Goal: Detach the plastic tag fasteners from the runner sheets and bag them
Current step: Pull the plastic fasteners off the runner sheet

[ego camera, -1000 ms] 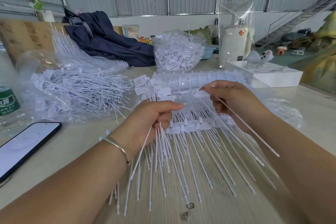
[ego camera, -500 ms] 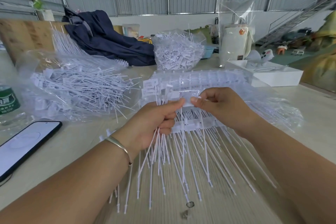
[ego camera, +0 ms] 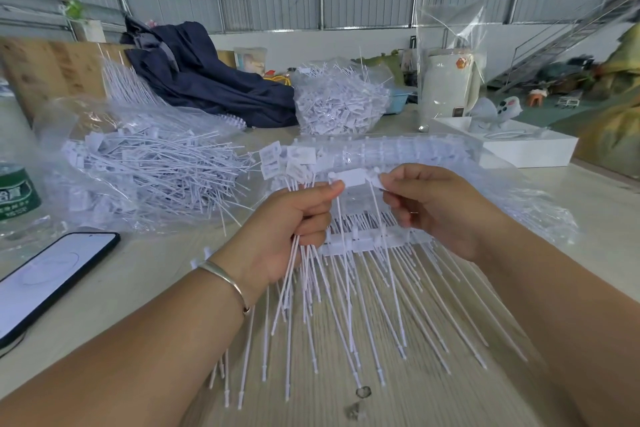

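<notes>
My left hand point(ego camera: 294, 222) grips a bundle of white tag fasteners point(ego camera: 304, 274), their thin tails hanging toward me and their flat heads fanned above my fingers. Thumb and finger of that hand also pinch the left end of one fastener's flat white head point(ego camera: 351, 177). My right hand point(ego camera: 436, 208) pinches the right end of the same head. Under both hands lies a white runner sheet point(ego camera: 360, 239) with several fasteners on it, tails spread over the table. A clear bag of loose fasteners point(ego camera: 145, 166) lies at the left.
A phone point(ego camera: 52, 274) lies at the left near edge beside a green-labelled bottle point(ego camera: 17, 191). Another filled bag point(ego camera: 341, 100), dark blue cloth point(ego camera: 207, 80), a white jug in plastic point(ego camera: 448, 83) and a white box point(ego camera: 530, 149) stand behind. More bagged runner sheets point(ego camera: 398, 149) lie beyond my hands.
My right hand has come left and up to meet the left hand, and a fastener head is now held between both. The bundle in the left hand has risen slightly.
</notes>
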Demonstrator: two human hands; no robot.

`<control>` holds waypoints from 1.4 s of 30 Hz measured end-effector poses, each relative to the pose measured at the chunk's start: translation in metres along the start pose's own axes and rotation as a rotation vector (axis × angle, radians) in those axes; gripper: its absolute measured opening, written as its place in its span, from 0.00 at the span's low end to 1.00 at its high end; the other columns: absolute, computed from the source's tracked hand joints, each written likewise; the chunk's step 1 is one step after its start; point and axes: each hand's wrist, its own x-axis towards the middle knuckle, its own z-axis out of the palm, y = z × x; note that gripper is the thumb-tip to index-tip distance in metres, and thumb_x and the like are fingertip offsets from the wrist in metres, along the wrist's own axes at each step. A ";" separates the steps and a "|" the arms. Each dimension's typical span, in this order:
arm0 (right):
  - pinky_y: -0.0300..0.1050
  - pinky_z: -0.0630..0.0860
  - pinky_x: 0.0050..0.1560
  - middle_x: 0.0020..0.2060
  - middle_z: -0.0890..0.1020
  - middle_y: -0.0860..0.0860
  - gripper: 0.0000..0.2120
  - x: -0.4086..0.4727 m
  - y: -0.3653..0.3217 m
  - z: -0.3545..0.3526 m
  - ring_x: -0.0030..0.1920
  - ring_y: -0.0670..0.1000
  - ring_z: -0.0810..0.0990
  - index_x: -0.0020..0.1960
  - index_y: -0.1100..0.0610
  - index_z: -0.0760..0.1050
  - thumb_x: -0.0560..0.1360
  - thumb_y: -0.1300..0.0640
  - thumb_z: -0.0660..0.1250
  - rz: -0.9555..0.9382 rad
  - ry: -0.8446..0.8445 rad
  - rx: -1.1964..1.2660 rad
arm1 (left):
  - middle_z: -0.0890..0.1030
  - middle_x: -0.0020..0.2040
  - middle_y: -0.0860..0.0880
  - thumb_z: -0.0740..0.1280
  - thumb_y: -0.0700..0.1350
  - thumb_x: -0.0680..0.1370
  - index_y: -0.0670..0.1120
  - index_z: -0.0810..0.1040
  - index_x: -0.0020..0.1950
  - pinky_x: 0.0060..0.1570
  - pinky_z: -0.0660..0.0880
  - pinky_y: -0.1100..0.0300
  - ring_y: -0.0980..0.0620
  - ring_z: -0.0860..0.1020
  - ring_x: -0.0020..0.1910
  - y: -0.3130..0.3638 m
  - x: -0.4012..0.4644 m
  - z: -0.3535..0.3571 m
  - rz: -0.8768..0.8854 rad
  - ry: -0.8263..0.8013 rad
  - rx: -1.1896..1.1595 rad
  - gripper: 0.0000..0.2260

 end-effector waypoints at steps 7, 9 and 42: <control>0.36 0.71 0.33 0.31 0.74 0.50 0.06 -0.001 0.002 0.005 0.29 0.46 0.69 0.39 0.58 0.75 0.71 0.56 0.68 0.004 -0.283 0.271 | 0.63 0.24 0.55 0.69 0.42 0.73 0.47 0.69 0.38 0.18 0.55 0.69 0.61 0.60 0.17 0.000 -0.005 0.003 -0.081 -0.194 -0.145 0.09; 0.36 0.72 0.34 0.31 0.74 0.51 0.06 -0.002 0.005 0.013 0.30 0.46 0.70 0.41 0.58 0.80 0.72 0.57 0.67 0.008 -0.347 0.311 | 0.63 0.23 0.55 0.68 0.43 0.72 0.46 0.69 0.39 0.19 0.55 0.70 0.61 0.60 0.17 -0.003 -0.007 0.007 -0.117 -0.239 -0.120 0.08; 0.39 0.77 0.40 0.34 0.82 0.55 0.13 -0.007 0.002 0.031 0.35 0.50 0.80 0.51 0.65 0.73 0.80 0.54 0.63 -0.185 0.035 -0.203 | 0.56 0.26 0.55 0.71 0.48 0.72 0.52 0.70 0.29 0.20 0.52 0.66 0.58 0.54 0.21 0.002 -0.005 0.013 -0.078 -0.043 0.171 0.15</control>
